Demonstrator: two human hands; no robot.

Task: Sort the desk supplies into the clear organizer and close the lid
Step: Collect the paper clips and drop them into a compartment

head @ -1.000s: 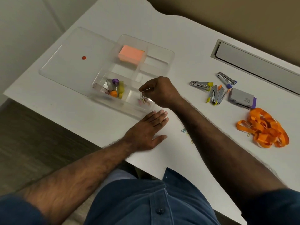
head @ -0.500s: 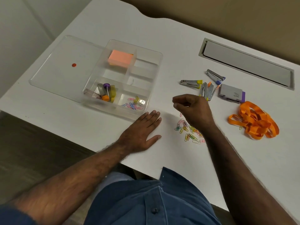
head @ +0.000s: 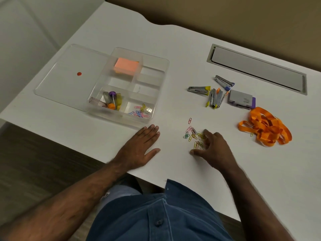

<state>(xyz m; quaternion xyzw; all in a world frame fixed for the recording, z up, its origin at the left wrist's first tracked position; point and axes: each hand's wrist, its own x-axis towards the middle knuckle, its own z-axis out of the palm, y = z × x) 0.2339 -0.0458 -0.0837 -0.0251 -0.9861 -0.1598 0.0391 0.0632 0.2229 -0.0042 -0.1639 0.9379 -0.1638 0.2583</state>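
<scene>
White desk across most of the frame. Left of centre: clear organizer, lid off and lying flat against its left side. Inside: pink sticky notes in the upper left compartment, pushpins and small bits in the lower left, some coloured paper clips in the lower right. Lower centre: loose pile of paper clips on the desk. Left hand flat on the desk, fingers straight, just below the organizer's lower right corner. Right hand at the pile's right edge, fingers curled down onto the clips, blurred; actual pinch cannot be told. Right of centre: small staplers in a cluster, orange straps heaped further right.
</scene>
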